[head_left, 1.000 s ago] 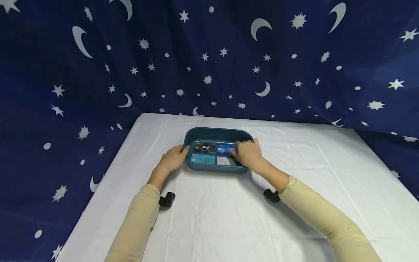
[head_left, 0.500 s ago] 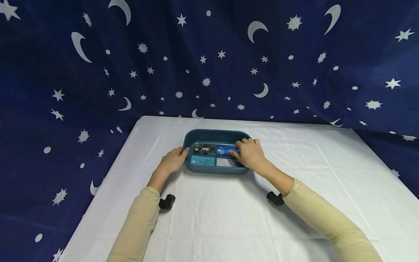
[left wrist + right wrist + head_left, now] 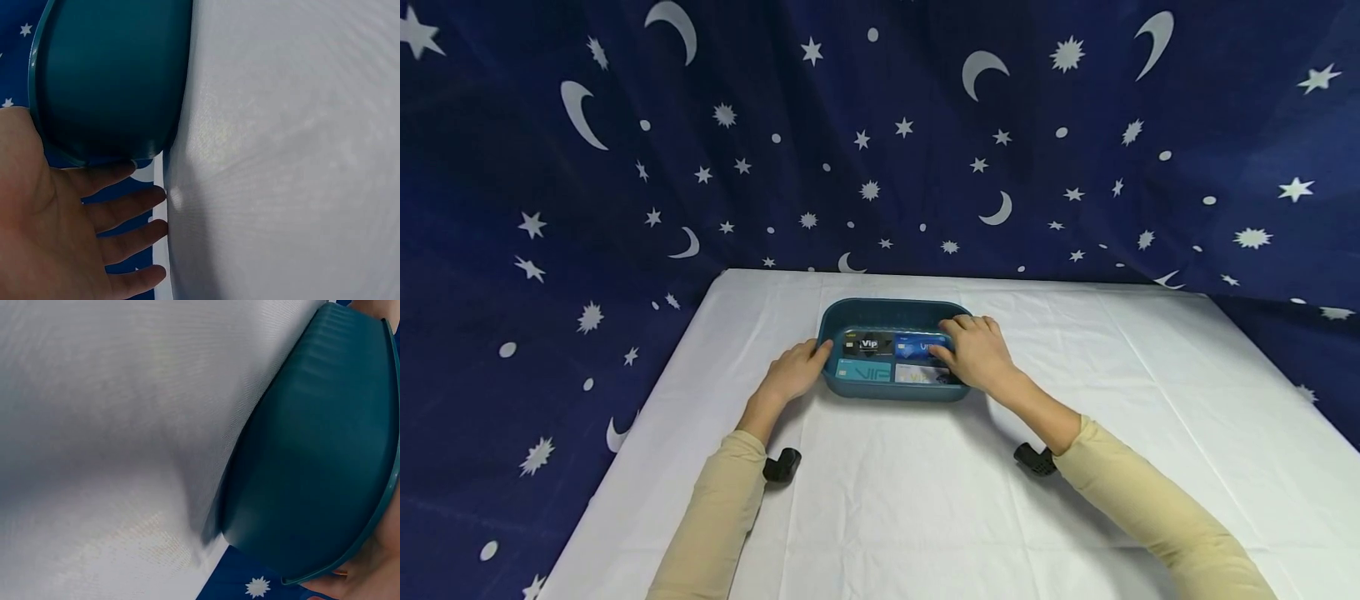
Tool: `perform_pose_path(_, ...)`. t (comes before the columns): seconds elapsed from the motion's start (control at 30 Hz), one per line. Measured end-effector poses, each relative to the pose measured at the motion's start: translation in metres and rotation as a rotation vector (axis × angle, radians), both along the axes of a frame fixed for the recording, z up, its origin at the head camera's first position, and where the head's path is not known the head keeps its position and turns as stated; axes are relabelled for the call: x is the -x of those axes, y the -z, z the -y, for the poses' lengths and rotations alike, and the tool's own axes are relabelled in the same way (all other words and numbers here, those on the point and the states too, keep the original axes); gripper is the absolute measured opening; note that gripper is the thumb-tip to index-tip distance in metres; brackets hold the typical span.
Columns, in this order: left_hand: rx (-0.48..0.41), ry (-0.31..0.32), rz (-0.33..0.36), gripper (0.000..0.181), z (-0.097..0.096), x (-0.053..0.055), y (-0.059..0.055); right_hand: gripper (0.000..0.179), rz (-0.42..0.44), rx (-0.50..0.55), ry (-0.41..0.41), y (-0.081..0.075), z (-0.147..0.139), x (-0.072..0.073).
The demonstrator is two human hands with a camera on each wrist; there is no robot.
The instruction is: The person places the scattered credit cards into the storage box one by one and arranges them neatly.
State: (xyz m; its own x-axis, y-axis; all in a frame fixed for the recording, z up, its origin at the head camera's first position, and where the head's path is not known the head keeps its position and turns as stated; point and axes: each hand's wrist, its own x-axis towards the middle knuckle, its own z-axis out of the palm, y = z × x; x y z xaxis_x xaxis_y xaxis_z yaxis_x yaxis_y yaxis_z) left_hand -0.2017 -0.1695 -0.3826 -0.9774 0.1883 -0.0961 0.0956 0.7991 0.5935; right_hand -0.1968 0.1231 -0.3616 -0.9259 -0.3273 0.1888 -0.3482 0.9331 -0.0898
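A dark teal plastic bin [image 3: 895, 390] with rounded corners stands on the white-covered table. Inside it lie several VIP cards in two rows: a black card [image 3: 857, 344], a blue card [image 3: 910, 344], a light teal card [image 3: 865, 372] and a whitish card [image 3: 916, 374]. At the bin's left end, my left hand [image 3: 793, 369] hooks its thumb over the rim. Its index finger [image 3: 112, 175] touches the outer wall; the other fingers are spread below. My right hand [image 3: 982, 353] reaches over the right end, thumb above the blue card. Its grasp is partly hidden.
White cloth [image 3: 910, 500] covers the table. Dark blue fabric [image 3: 880, 208] with stars and moons hangs behind it. Black wrist devices [image 3: 783, 465] sit at both forearms.
My right hand has shifted slightly right over the bin's right end. The left hand, bin and cards stay nearly in place. The head view has tilted a little upward.
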Motion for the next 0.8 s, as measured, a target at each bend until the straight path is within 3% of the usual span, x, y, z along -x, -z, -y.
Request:
perform_pose_path(0.43, -0.008, -0.013, -0.025, 0.067, 0.005, 0.001, 0.002, 0.062, -0.011, 0.060, 0.039, -0.004, -0.009, 0.001)
perform_pose_path(0.8, 0.017, -0.051, -0.101, 0.065, 0.010, -0.003, 0.002, 0.062, 0.005, 0.078, 0.082, -0.011, -0.021, 0.004)
